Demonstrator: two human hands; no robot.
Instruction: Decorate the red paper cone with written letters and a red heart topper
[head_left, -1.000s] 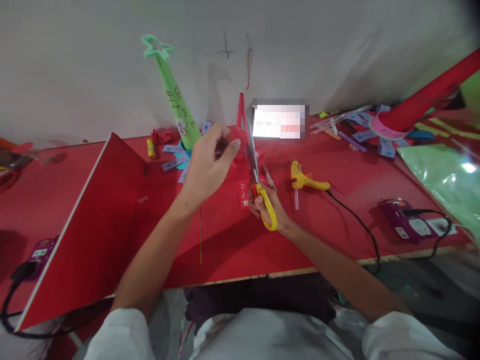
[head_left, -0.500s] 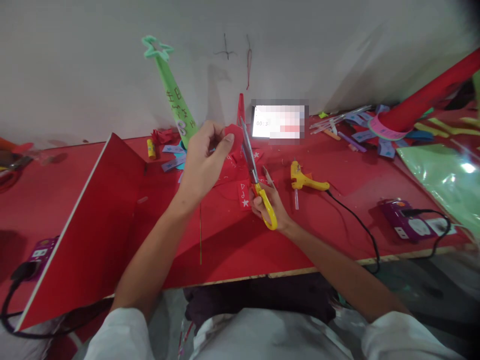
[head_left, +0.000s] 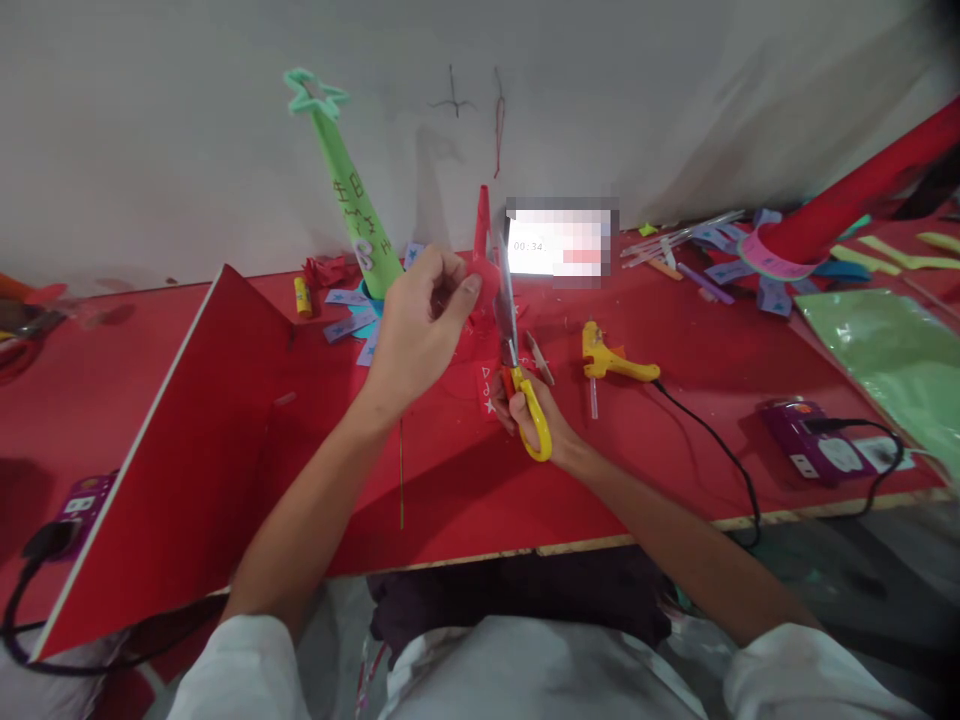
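Note:
Between thumb and fingers, my left hand (head_left: pixel 429 320) pinches a small red piece of paper (head_left: pixel 486 282) above the table. My right hand (head_left: pixel 534 412) is closed round the yellow handles of a pair of scissors (head_left: pixel 534 415). Their blades point up and away from me, right beside the paper's right edge; whether they touch it I cannot tell. Behind the paper rises a narrow red cone (head_left: pixel 483 220). Red strips with white drawings (head_left: pixel 487 390) lie below my hands, partly hidden by them.
A yellow glue gun (head_left: pixel 615 362) with a black cord lies to the right. A green cone with a star (head_left: pixel 349 190) stands at back left, near a yellow glue stick (head_left: pixel 302 297). A red panel (head_left: pixel 180 450) stands upright on the left. A lit phone (head_left: pixel 559 245) leans at the wall.
My left hand has shifted slightly right with the red paper, which now shows at a different angle. The scissors have moved a little right and their blades look closer to upright.

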